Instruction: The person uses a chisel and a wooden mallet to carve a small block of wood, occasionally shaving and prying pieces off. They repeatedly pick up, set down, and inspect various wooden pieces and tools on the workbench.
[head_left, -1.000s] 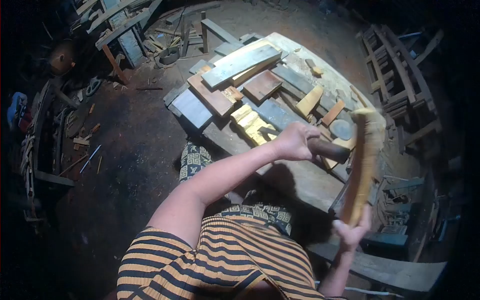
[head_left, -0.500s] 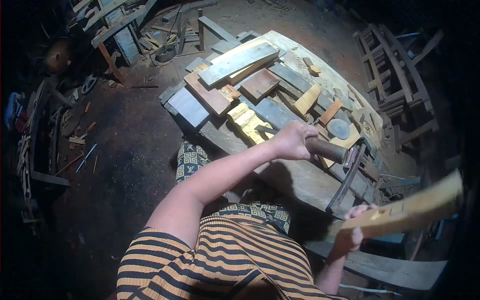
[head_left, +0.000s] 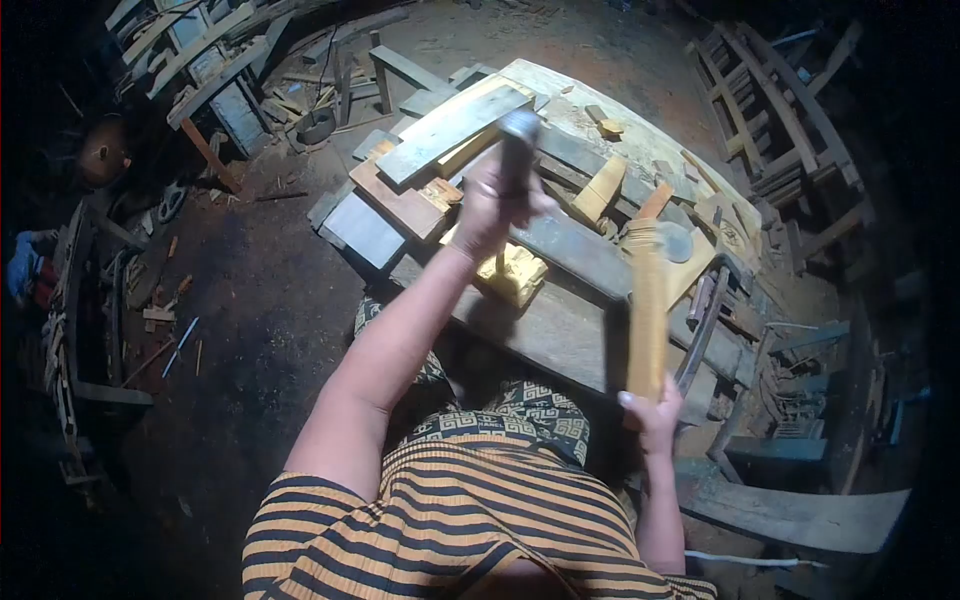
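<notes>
My left hand (head_left: 490,210) is closed around a dark cylinder (head_left: 517,150), blurred and raised over the bench. Just below that hand, a rough yellow carved block (head_left: 518,278) rests near the bench's front edge; a thin dark piece shows between hand and block, too unclear to name. My right hand (head_left: 655,412) grips the near end of a long yellow wooden piece (head_left: 648,310), which points away from me over the bench's right part and is smeared by motion. Beyond its far end lies a round grey disc (head_left: 675,242).
The bench (head_left: 570,340) bears stacked planks (head_left: 455,130), a wedge-shaped wood piece (head_left: 602,190) and a dark curved metal bar (head_left: 705,325). Wooden frames (head_left: 790,130) stand at the right. Scrap wood litters the floor at the left.
My left hand has moved left and up, bringing the cylinder from level to roughly upright. My right hand has come left and up, swinging the long wooden piece from the right side over the bench.
</notes>
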